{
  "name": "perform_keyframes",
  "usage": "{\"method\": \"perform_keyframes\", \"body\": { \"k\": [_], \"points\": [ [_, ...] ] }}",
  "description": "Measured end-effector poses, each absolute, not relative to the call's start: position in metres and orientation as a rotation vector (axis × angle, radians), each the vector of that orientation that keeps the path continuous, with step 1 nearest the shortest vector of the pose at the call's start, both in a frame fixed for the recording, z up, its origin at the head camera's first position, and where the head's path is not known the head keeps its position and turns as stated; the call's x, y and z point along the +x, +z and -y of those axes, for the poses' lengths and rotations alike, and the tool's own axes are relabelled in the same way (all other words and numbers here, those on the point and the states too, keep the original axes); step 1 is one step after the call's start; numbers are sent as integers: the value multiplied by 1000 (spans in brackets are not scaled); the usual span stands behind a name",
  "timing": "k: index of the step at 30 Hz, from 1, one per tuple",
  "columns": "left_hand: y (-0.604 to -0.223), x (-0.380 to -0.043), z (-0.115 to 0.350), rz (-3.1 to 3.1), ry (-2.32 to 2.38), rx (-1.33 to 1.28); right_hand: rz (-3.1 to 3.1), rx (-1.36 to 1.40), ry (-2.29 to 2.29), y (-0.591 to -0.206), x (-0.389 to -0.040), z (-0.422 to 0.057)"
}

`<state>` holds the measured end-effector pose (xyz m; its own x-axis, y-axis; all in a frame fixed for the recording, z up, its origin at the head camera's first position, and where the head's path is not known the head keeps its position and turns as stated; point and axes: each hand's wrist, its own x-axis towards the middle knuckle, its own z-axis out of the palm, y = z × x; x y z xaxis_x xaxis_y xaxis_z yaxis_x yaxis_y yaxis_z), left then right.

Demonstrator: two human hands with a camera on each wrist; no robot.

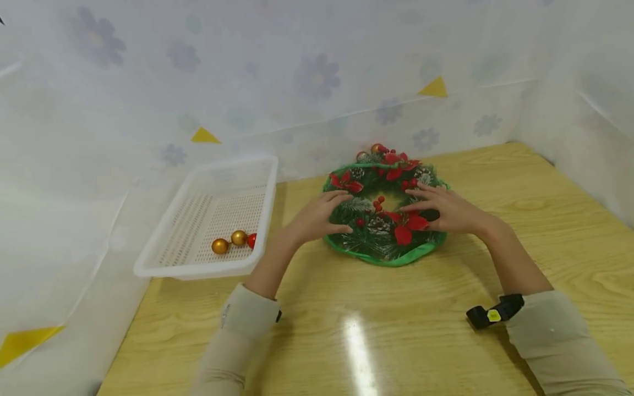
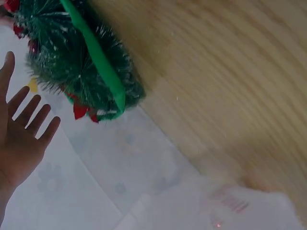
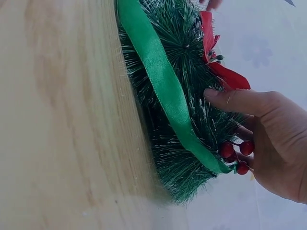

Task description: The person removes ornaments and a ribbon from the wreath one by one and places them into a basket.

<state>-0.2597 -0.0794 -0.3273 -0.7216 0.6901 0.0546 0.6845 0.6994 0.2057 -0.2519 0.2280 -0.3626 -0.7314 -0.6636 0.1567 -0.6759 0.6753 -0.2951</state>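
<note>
A round Christmas wreath lies on the table. It has dark green needles, red poinsettia flowers, red berries and pine cones, with green ribbon along its edge. Over its left side my left hand has its fingers spread; in the left wrist view this hand shows nothing in its palm. My right hand reaches over the right side with fingers extended. From the right wrist view, its thumb touches the needles while the other fingers are partly hidden behind red berries.
Left of the wreath stands a white plastic basket holding gold baubles and a red bauble. A flower-patterned white sheet hangs behind the wooden table, with yellow triangles on it.
</note>
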Motion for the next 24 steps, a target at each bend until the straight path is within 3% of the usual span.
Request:
{"method": "perform_keyframes", "body": {
  "k": [6, 12, 24],
  "points": [
    [-350, -273, 59, -2906, -36, 1419, 2863, 1211, 657, -352, -245, -226],
    [-360, -278, 57, -2846, 31, 1273, 2821, 1230, 848, -339, -235, -217],
    [-362, -261, 51, -2835, -91, 1106, 2829, 1060, 372, -363, -234, -191]
  ]
}}
